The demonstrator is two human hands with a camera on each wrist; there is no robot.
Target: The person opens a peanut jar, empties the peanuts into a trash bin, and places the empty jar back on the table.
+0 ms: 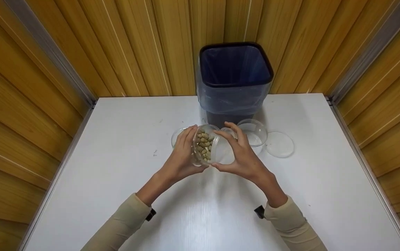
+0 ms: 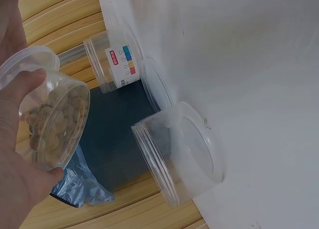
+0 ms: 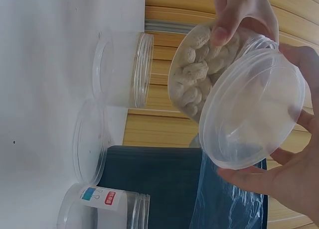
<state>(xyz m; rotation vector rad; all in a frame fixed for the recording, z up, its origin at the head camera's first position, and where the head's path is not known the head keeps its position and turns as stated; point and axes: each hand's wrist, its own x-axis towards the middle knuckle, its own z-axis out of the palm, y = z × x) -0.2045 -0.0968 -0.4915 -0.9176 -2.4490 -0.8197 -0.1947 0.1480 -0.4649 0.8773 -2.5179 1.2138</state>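
Note:
My left hand (image 1: 181, 157) grips a clear plastic tub (image 2: 77, 84) of pale brown nuts (image 1: 204, 143) that look like peanuts in their shells. The tub is tipped on its side, its mouth facing my right hand (image 1: 248, 160). That hand holds a translucent round lid (image 3: 254, 109) by its edge, thumb and fingers spread around it. Lid and tub meet or nearly meet along one side, with the lid tilted; in the head view I cannot tell whether they touch. Both are held above the white table.
Behind the hands stands a dark bin (image 1: 236, 85) with a bluish liner. A clear jar (image 2: 179, 154) stands at the left and a labelled clear jar (image 2: 117, 59) at the right, with a round clear lid (image 3: 89, 142) between them. Another lid (image 1: 280, 144) lies farther right. Wood-patterned walls enclose the table (image 1: 116, 139).

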